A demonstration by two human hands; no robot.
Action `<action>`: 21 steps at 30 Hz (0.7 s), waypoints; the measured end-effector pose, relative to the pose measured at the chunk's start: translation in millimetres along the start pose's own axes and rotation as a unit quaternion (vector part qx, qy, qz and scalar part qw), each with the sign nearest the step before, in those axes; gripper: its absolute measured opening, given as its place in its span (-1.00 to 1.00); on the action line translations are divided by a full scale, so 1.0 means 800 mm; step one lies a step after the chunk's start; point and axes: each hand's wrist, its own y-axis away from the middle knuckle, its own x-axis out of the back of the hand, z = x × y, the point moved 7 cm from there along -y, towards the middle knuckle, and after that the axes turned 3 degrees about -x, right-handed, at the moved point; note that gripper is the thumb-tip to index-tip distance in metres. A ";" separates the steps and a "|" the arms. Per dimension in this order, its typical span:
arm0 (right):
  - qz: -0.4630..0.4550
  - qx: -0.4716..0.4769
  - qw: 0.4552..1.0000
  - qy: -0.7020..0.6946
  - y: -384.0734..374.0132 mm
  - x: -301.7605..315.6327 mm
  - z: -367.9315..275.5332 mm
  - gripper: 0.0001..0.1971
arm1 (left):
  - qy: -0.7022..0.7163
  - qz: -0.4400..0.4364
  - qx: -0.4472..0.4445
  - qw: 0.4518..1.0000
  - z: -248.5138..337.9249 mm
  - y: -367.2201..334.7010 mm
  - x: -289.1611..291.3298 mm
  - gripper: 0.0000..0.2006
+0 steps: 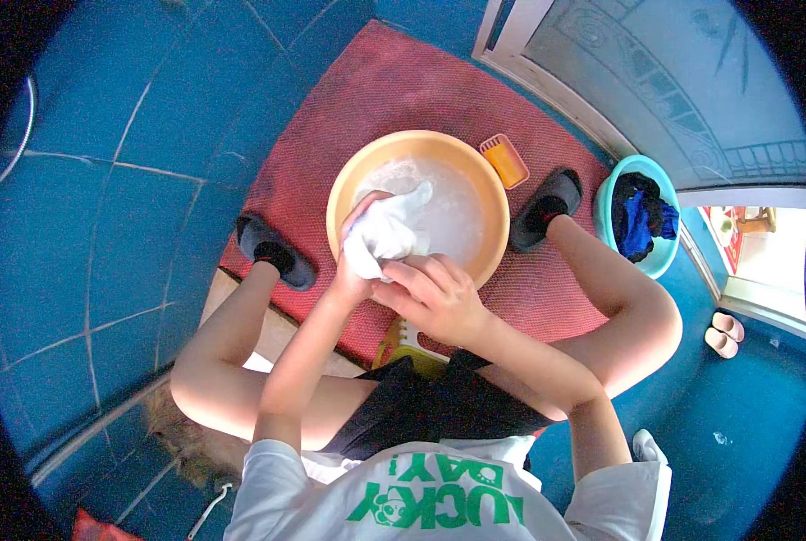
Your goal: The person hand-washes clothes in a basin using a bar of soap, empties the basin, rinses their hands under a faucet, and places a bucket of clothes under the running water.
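A wet white cloth is bunched up over the left part of a yellow basin of cloudy, sudsy water. My left hand is closed around it from the left, and the cloth covers part of the palm and fingers. At the cloth's lower edge, my right hand has its fingers curled in and pressed against the fabric near the left wrist. Both hands are over the basin's near rim. Just past the basin's right rim lies a small pink dish with an orange bar of soap.
The basin stands on a red mat between my slippered feet. A turquoise tub with dark and blue clothes is at the right, beside a glass door. Pink slippers lie farther right. Blue tiled wall runs along the left.
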 end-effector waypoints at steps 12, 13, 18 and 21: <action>0.065 -0.272 0.937 -0.210 0.016 0.004 0.077 -0.57 | 0.370 0.012 0.125 0.921 -0.014 0.016 0.005 -0.61; 0.065 -0.273 0.937 -0.209 0.013 0.001 0.080 -0.57 | 0.393 0.008 0.123 0.911 -0.010 0.015 0.002 -0.59; -0.004 -0.594 0.495 -0.634 0.070 -0.074 0.140 -0.49 | -0.130 -0.014 0.027 0.991 -0.018 0.017 0.028 -0.59; -0.018 -0.563 0.471 -0.679 0.068 -0.077 0.145 -0.53 | 0.138 0.025 0.097 0.985 -0.028 0.011 0.032 -0.62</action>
